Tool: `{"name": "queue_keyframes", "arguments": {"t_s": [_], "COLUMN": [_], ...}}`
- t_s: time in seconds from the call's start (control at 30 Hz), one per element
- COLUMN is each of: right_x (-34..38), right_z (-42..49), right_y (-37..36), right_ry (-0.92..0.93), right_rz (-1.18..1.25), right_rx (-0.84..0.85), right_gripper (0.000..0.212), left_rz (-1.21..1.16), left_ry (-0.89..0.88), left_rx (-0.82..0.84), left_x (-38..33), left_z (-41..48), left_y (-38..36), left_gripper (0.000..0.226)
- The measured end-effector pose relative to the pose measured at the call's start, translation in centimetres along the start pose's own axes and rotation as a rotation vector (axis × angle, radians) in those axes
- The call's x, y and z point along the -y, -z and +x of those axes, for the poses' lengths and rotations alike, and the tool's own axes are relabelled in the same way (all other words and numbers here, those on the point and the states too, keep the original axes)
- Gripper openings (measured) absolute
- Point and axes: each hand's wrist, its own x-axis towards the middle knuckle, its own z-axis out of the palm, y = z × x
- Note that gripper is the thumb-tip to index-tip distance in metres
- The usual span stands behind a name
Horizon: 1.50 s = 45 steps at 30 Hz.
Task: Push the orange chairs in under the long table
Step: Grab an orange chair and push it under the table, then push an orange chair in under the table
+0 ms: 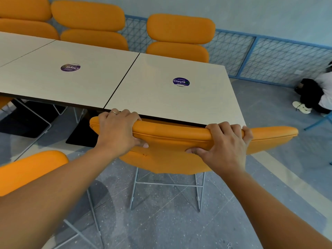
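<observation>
An orange chair point(172, 141) with a thin grey wire frame stands right in front of me, its padded backrest touching the near edge of the long white table point(158, 97). My left hand point(118, 130) grips the left part of the backrest top, fingers curled over it. My right hand point(226, 141) grips the right part the same way, thumb underneath. The chair's seat is hidden under the table. A second orange chair point(30, 169) stands at my lower left, out from the table.
Three orange chairs point(179, 33) line the far side of the table. A blue mesh fence point(269, 56) runs along the wall behind them. A person point(319, 94) crouches on the floor at the far right. Black table bases point(80, 137) stand below the tabletop.
</observation>
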Motion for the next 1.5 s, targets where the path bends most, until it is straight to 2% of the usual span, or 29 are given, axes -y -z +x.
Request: {"name": "queue_keyframes", "arguments": {"t_s": [0.63,0.9,1.03,1.13,1.27,1.33,1.4,1.5], "right_x": [-1.2,-1.2,-1.4,-1.8,-0.9,0.2,1.8,4.4], "right_z": [2.5,2.0,1.9,2.0,1.5,1.2,0.8,0.1], "right_y": [-1.2,-0.6,-0.2,0.5,1.2,1.6,1.9,2.2], "right_ry": [0.008,0.007,0.029,0.032,0.1,0.167,0.248,0.337], "right_rz": [0.016,0.054,0.095,0.202,0.45,0.534,0.635,0.776], "right_rx": [0.015,0.04,0.107,0.132,-0.069,-0.108,-0.052,0.192], "right_gripper": [0.084,0.082,0.079,0.067,0.029,0.019,0.017,0.018], "left_rz": [0.024,0.001,-0.056,-0.089,-0.151,-0.215,-0.286,-0.352], "left_ry": [0.013,0.133,0.181,0.164,0.202,0.22,0.246,0.303], "left_rx": [-0.03,-0.026,-0.006,-0.006,-0.039,-0.059,-0.067,-0.041], "left_x": [-0.5,-1.6,-2.1,-2.2,-2.2,-2.3,-2.2,-2.0], "left_z": [2.4,1.4,0.3,-1.0,-2.8,-3.7,-5.0,-7.6], "left_y": [-1.1,-0.9,-0.8,0.2,1.4,1.8,2.3,2.8], "left_gripper": [0.078,0.082,0.083,0.083,0.077,0.072,0.069,0.069]}}
